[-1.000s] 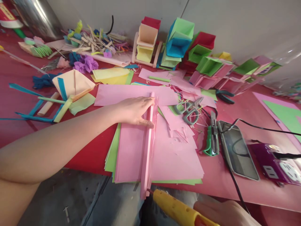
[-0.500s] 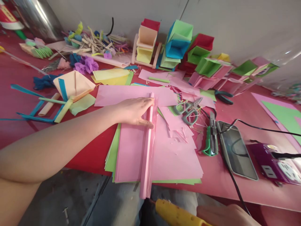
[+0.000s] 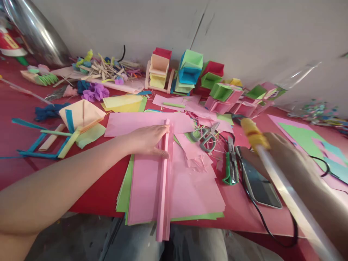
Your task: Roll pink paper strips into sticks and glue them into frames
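A long folded strip of pink paper lies lengthwise on the stacked sheets, its near end sticking out past the table edge. My left hand grips its far part, thumb on the near side and fingers toward the top. My right hand, blurred by motion, is closed around a yellow hot glue gun over the right side of the table. A long translucent glue stick trails from the gun toward the lower right. Under the strip is a stack of pink sheets with green ones below.
Scissors, a green box cutter and a phone lie to the right, with a black cable beside them. Folded paper boxes stand along the wall. A paper-and-strip model sits left; wooden sticks are piled behind.
My right hand has swung the glue gun up and right, away from the strip's near end. My left hand stays on the strip; the view has shifted slightly.
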Available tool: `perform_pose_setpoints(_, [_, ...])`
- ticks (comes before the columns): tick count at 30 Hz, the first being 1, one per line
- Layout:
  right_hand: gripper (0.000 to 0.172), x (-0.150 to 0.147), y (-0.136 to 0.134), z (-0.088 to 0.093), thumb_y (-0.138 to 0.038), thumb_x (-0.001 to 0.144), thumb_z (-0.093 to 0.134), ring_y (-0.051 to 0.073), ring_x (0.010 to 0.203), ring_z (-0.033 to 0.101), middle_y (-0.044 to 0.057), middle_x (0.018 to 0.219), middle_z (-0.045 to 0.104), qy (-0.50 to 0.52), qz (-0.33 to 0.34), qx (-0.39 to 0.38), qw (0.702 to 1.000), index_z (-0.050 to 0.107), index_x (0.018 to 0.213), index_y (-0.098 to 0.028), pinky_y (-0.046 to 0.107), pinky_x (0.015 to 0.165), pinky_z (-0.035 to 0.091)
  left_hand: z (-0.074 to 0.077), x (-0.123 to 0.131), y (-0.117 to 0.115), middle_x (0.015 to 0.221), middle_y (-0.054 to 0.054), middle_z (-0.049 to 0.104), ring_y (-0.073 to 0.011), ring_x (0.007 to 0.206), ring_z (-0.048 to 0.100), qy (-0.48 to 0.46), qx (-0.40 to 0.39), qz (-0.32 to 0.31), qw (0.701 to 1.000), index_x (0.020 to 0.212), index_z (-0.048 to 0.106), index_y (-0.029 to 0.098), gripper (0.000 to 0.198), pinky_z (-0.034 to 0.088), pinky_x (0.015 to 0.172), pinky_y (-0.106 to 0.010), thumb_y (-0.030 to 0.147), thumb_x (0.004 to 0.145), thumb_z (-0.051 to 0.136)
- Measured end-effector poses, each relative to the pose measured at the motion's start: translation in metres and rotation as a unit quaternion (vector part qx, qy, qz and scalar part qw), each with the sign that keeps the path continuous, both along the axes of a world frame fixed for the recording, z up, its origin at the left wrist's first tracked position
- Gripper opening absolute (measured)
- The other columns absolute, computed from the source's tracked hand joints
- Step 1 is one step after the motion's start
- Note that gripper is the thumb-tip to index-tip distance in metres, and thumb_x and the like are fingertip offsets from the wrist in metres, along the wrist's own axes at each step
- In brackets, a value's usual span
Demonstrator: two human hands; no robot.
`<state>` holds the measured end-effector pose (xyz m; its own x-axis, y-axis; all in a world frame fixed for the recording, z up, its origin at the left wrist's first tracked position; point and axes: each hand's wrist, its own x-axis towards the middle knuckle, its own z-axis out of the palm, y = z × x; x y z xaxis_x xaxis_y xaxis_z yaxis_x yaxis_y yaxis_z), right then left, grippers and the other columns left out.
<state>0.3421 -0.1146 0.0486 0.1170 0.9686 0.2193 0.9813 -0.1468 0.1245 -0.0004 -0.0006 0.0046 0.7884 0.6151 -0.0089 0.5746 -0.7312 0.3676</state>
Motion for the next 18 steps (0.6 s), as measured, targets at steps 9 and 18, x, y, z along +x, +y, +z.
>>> perform_pose_setpoints(9, [0.042,-0.042,0.066,0.003,-0.042,0.087,0.032,0.020,0.062,0.060,0.020,0.106,0.051,-0.042,0.008,-0.044,0.998,0.047,0.107,-0.009,0.028,0.047,0.032,0.004,-0.005,0.002,0.144,-0.018,0.026,-0.0270,0.131,0.028,0.017,-0.011,-0.004,1.000,0.135,0.026,0.010,0.092,0.027,0.103,-0.037,0.073,0.069,0.040])
perform_pose_setpoints(18, [0.042,0.008,0.088,0.011,-0.038,0.083,0.045,0.021,0.088,0.058,0.015,0.113,0.053,0.009,0.090,-0.104,0.990,0.051,0.112,-0.009,0.030,0.067,0.038,0.008,-0.013,0.005,0.147,-0.017,0.015,-0.0272,0.134,0.018,0.051,-0.028,-0.045,0.997,0.137,0.023,0.012,0.096,0.022,0.106,-0.041,0.072,0.066,0.046])
